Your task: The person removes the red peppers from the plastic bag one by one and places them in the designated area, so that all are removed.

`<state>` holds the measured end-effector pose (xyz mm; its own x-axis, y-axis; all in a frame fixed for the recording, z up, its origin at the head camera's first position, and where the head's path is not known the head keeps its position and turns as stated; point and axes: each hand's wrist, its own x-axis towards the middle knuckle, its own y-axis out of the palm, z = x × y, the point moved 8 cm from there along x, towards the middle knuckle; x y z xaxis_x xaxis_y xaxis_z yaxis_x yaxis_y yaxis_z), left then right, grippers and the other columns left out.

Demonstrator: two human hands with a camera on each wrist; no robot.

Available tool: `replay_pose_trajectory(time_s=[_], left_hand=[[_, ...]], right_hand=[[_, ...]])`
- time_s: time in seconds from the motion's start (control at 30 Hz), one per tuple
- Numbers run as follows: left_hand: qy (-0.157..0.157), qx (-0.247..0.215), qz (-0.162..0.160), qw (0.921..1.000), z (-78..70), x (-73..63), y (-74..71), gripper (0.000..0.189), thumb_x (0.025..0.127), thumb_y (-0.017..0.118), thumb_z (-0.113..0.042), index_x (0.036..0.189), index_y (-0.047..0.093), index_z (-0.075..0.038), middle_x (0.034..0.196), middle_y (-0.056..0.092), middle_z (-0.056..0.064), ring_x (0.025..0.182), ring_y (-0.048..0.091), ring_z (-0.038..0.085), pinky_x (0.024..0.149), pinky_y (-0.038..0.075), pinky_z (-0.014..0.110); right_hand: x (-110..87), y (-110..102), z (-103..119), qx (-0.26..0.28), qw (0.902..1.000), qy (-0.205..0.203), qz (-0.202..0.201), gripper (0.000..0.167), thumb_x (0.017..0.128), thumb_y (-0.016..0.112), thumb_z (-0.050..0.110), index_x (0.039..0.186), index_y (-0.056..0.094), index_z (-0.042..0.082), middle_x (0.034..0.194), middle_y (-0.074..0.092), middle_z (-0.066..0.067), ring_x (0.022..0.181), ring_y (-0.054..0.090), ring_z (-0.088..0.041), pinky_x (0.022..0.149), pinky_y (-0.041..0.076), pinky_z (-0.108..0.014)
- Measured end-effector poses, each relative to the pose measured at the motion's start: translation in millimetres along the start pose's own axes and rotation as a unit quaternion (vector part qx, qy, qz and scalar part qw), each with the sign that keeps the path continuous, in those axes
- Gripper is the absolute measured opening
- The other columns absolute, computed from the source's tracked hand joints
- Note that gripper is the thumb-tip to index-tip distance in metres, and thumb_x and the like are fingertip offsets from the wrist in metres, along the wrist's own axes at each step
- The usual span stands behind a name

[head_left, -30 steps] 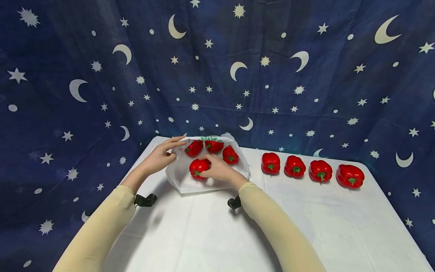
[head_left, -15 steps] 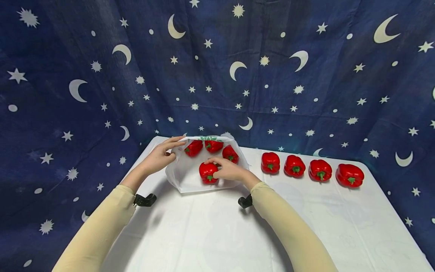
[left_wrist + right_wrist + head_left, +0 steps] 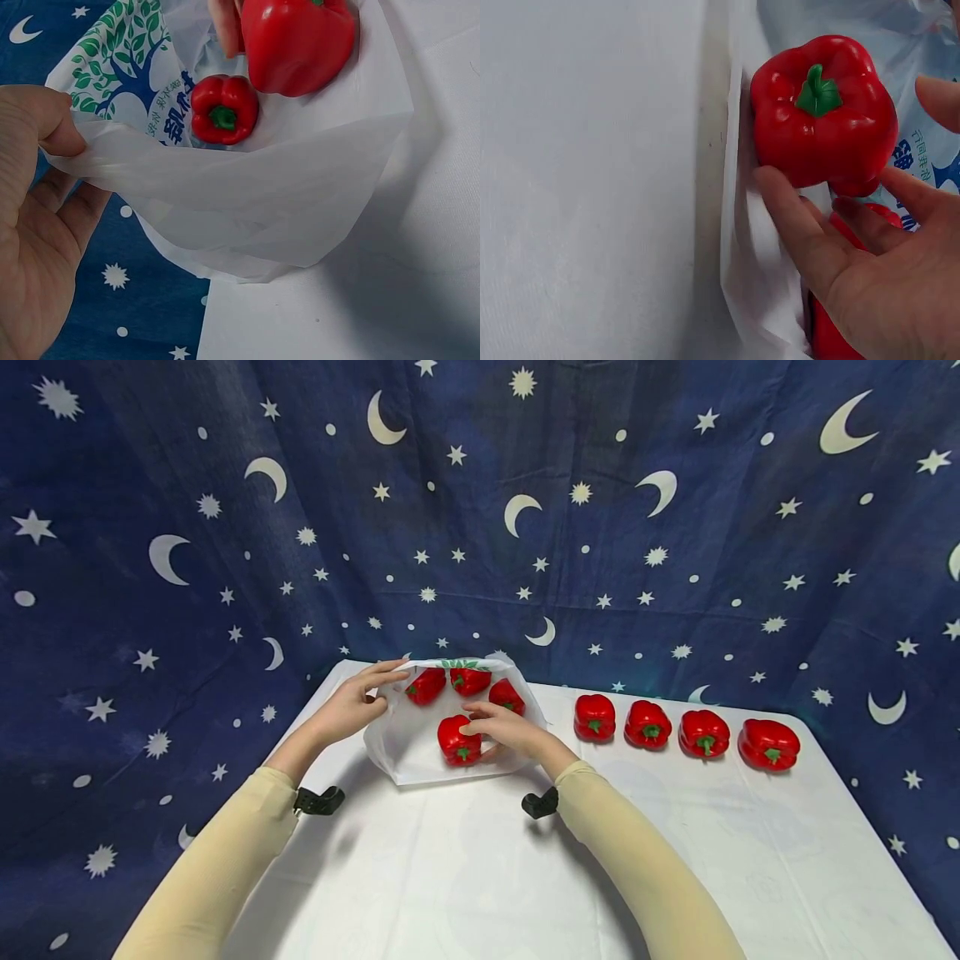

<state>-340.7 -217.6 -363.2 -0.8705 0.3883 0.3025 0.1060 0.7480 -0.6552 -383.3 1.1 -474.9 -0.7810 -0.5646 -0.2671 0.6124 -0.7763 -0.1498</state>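
A white plastic bag [image 3: 247,199] with a green and blue tree print lies on its side, mouth toward me. My left hand [image 3: 348,706] pinches its rim between thumb and fingers. Just inside the mouth sits a red bell pepper [image 3: 454,745], green stem facing me. My right hand [image 3: 506,731] is beside it, fingers extended and spread, fingertips right at its side in the right wrist view. Further back in the bag are a pepper at left [image 3: 425,688], one in the middle [image 3: 471,683] and one at right [image 3: 506,694], partly behind the right hand.
On the white-covered table [image 3: 450,877], several more red peppers stand in a row right of the bag, from a near one [image 3: 595,718] to the outermost [image 3: 768,745]. A dark blue curtain [image 3: 480,527] with moons and stars hangs behind and at the left.
The right hand shifted the front pepper rightward inside the bag, then loosened its fingers from it. The left hand has kept its hold on the rim.
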Motion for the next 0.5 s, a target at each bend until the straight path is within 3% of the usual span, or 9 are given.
replay_pose_trajectory(time_s=[0.17, 0.3, 0.5], left_hand=[[0.004, 0.003, 0.000, 1.0000, 13.8, 3.6, 1.0, 0.057, 0.091, 0.046, 0.015, 0.143, 0.059, -0.002, 0.161, 0.039, 0.007, 0.124, 0.045, 0.032, 0.065, 0.037, 0.027], [0.001, 0.002, 0.004, 1.0000, 15.9, 4.1, 0.5, 0.059, 0.091, 0.047, 0.013, 0.144, 0.060, -0.009, 0.161, 0.039, -0.001, 0.124, 0.046, 0.025, 0.066, 0.039, 0.028], [0.004, 0.003, 0.002, 1.0000, 15.3, 3.7, 0.1, 0.059, 0.091, 0.049, 0.013, 0.144, 0.060, -0.008, 0.161, 0.040, 0.000, 0.123, 0.047, 0.024, 0.064, 0.039, 0.028]], right_hand=[[2.1, 1.3, -7.0, 0.048, 0.9986, 0.018, 0.010, 0.076, 0.094, 0.071, 0.021, 0.160, 0.035, 0.012, 0.158, 0.036, -0.013, 0.136, 0.042, -0.036, 0.087, 0.056, -0.051], [3.6, 1.1, -10.0, 0.068, 0.9974, 0.009, 0.024, 0.077, 0.094, 0.070, 0.017, 0.161, 0.033, 0.013, 0.162, 0.032, -0.011, 0.139, 0.039, -0.036, 0.089, 0.056, -0.051], [5.8, 1.4, -11.4, 0.070, 0.9966, -0.007, 0.045, 0.079, 0.092, 0.071, 0.017, 0.162, 0.033, 0.015, 0.162, 0.032, -0.009, 0.140, 0.038, -0.036, 0.091, 0.054, -0.051]])
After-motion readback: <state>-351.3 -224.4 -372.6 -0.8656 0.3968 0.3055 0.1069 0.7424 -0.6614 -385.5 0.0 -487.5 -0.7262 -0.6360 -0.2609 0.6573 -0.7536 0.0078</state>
